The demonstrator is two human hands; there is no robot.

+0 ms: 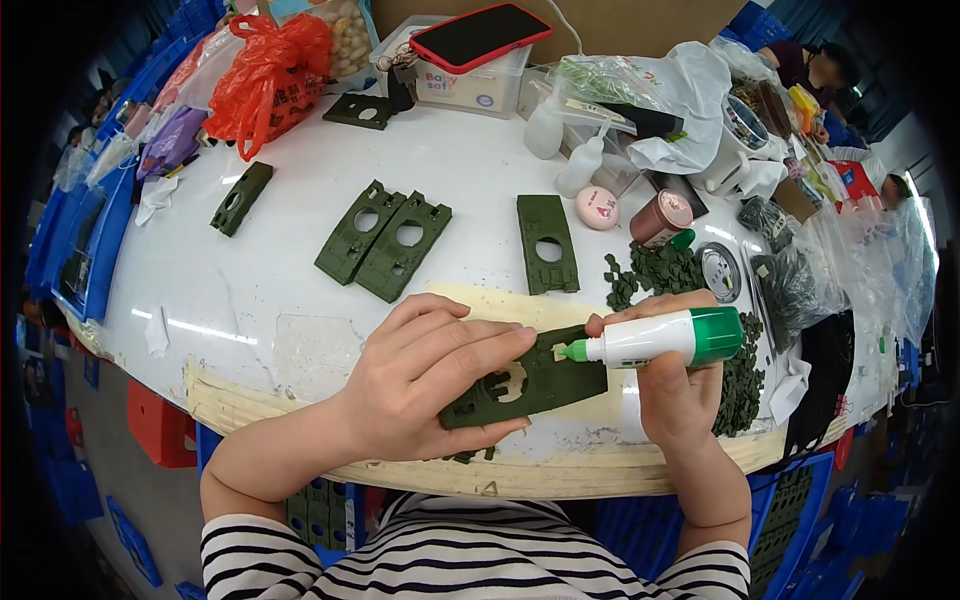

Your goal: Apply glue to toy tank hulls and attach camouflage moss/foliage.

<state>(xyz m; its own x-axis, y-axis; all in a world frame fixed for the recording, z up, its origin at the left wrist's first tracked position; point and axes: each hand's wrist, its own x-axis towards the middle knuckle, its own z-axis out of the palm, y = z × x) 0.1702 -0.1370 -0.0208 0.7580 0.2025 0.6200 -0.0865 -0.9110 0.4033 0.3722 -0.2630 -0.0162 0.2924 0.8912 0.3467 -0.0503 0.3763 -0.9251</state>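
Observation:
My left hand is closed on a dark green plastic model part, a flat hull-like plate with a round hole. It is held tilted above the table's near edge. My right hand grips a white glue bottle with a green base, lying sideways in the fingers. The bottle's green nozzle points left and meets a small pale patch on the plate's upper face; whether glue is coming out cannot be made out. Similar green plates stand farther off: two side by side and one more to their right.
Small green pieces lie in a pile beside my right hand. Behind are a round pink tin, a brownish-pink jar, white squeeze bottles, a red-cased phone on a plastic box and a red bag.

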